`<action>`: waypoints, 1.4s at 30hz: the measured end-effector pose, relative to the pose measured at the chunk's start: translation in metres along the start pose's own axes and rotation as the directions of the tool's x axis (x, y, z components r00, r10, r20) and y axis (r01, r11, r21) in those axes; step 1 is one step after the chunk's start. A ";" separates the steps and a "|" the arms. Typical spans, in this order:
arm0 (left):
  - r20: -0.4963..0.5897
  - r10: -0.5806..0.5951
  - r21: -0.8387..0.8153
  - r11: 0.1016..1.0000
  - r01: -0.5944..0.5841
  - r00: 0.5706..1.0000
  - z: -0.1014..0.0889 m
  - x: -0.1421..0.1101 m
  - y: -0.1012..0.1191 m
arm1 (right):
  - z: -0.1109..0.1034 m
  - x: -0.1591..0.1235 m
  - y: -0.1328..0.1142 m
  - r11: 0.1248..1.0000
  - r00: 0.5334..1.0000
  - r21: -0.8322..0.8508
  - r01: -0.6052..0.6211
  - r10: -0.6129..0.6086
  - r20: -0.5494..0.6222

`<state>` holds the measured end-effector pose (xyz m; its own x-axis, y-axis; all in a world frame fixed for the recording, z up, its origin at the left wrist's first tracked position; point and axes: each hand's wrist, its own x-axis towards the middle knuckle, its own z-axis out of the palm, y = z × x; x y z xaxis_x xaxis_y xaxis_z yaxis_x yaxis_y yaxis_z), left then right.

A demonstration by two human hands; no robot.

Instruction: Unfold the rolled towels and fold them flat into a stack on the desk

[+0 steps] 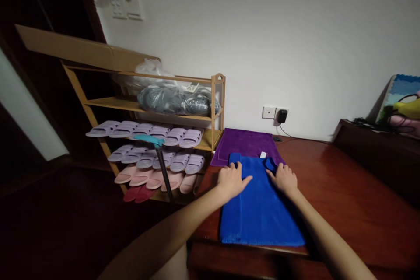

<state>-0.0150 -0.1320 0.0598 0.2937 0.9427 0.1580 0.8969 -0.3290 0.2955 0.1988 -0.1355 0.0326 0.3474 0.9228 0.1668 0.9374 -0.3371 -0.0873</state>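
Observation:
A blue towel (260,214) lies folded on the reddish-brown wooden table (341,197), its lower hem close to the front edge. Along its left side runs a folded strip. My left hand (231,180) rests on that strip near the far left corner, thumb stretched out over the cloth and fingers bent a little. At the far right corner, a small flap of the towel is turned up, and my right hand (285,179) grips the cloth beside it. Beyond the blue towel, a purple towel (246,141) lies flat, partly covered by it; a small white tag (263,155) shows between them.
Left of the table stands a wooden shoe rack (217,109) with lilac slippers (192,137), pink slippers (155,179) and plastic-wrapped dark items (177,98). A blue-topped pole (163,164) stands before it. A black plug adapter (281,116) trails a cable. A picture (402,105) leans at right.

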 end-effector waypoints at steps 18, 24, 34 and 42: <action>0.110 0.215 -0.439 0.886 -0.147 0.970 0.027 0.006 0.034 | -0.005 -0.016 0.107 0.984 0.997 -0.176 0.021 -0.009 0.071; 0.117 0.217 -0.583 0.805 -0.110 0.969 0.038 0.015 0.044 | -0.008 -0.010 0.154 0.969 1.000 -0.246 0.004 0.002 0.024; 0.039 0.435 -0.375 0.841 -0.390 0.900 0.035 0.028 0.054 | -0.006 0.006 0.189 0.968 0.994 -0.243 -0.067 0.043 -0.102; 0.029 0.615 -0.044 0.788 -0.614 0.788 0.046 0.006 0.101 | 0.000 0.005 0.195 0.969 0.971 -0.239 -0.057 -0.001 -0.239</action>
<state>0.0926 -0.1567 0.0471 0.7928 0.5422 0.2784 0.5122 -0.8403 0.1778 0.3828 -0.1968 0.0166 0.3417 0.8519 0.3970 0.8946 -0.4243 0.1404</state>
